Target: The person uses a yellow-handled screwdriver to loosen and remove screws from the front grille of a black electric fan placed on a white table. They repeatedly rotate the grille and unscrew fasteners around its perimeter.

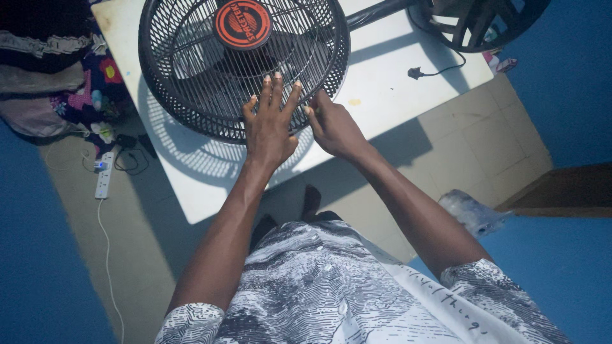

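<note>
Your left hand (pixel 269 124) lies flat, fingers spread, on the round black wire fan grille (pixel 244 64), near its lower rim. Your right hand (pixel 333 125) curls its fingertips into the grille's rim just beside it. The grille lies face up on the white rectangular tabletop (pixel 389 83), toward its far left corner, overhanging the near edge. A round orange badge with a black ring (pixel 243 23) marks its centre, beyond your fingertips.
</note>
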